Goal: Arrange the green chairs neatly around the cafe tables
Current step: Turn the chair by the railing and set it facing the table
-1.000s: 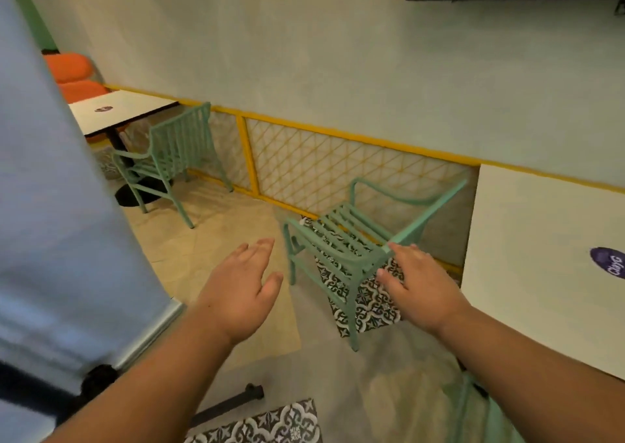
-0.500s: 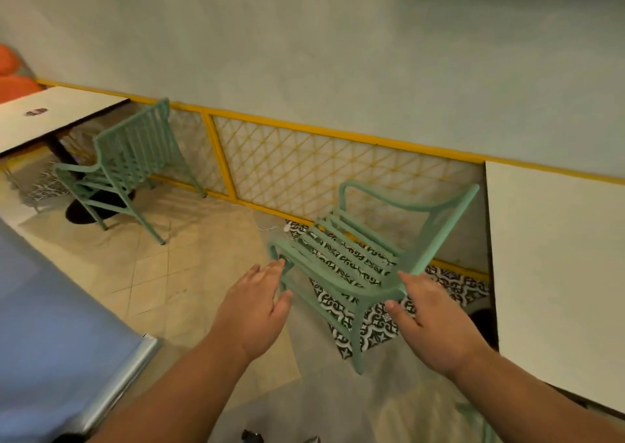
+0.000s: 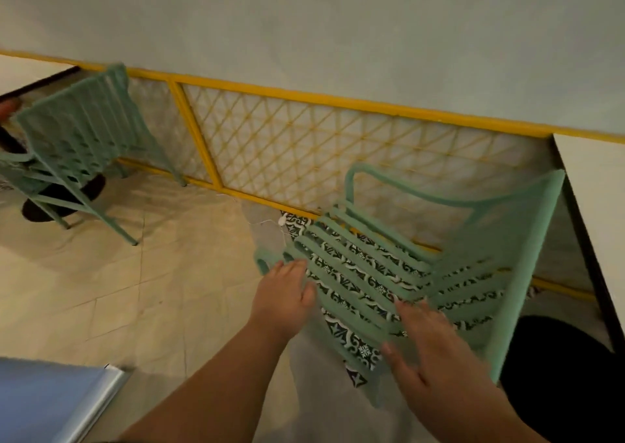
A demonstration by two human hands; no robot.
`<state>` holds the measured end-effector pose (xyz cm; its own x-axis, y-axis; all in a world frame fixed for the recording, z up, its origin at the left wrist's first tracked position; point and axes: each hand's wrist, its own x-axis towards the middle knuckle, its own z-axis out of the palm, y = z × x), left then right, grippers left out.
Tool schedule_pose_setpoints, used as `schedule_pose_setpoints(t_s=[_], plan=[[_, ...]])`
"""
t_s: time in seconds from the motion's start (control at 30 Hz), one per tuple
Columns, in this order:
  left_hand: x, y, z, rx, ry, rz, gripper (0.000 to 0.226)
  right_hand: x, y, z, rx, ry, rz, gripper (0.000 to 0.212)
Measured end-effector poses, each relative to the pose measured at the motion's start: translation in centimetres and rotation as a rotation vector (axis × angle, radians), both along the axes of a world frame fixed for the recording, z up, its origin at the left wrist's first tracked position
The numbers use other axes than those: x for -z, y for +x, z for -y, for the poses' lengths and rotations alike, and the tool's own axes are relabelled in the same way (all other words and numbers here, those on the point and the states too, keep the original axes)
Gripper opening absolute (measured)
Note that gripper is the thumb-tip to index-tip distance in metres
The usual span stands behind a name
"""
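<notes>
Centrally, a green chair (image 3: 382, 234) is seen at centre right of the frame, set on the floor (image 3: 135, 290) just beside a yellow lattice railing (image 3: 304, 151). Its slatted seat is turned toward the left of the frame, and its backrest is turned toward the white worktop (image 3: 598, 188) at the right edge. Black-and-white patterned tiles (image 3: 365, 351) are seen through the slats, and a round black base (image 3: 568, 375) is seen at lower right under that worktop.

The left hand (image 3: 284, 293) is held open with the fingers straight and close together, and the fingertips are laid against the front left corner of the seat, where the armrest curves down. The right hand (image 3: 429, 348) is blurred. Its fingers appear straight and spread, and it is laid flat on the chair's near side, between the seat and the backrest. Nothing is gripped by either hand.

A second green chair (image 3: 77, 128) is placed at upper left, well apart from the first, with its back to the railing. It is drawn up to another white worktop (image 3: 30, 68), of which only a corner is shown, and a dark base (image 3: 64, 202) is seen beneath it. A blue-grey surface with a metal edge (image 3: 44, 402) is seen at lower left.
</notes>
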<state>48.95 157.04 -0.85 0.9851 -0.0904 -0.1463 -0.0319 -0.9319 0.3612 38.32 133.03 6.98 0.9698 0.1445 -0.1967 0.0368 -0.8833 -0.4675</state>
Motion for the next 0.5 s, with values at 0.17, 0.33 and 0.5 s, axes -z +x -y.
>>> schedule_pose_setpoints(t_s=[0.17,0.33,0.5], plan=[[8.8,6.9,2.4,0.094,0.012,-0.057,0.051,6.0,2.4,-0.8,-0.01,-0.061,-0.05,0.09],[14.7,7.3,2.2,0.187,0.249,-0.021,0.049,8.9,3.5,-1.7,0.004,-0.141,-0.099,0.098],[14.1,9.4,1.9,0.33,0.392,-0.011,0.045,9.5,4.9,-4.2,0.082,-0.08,-0.071,0.073]])
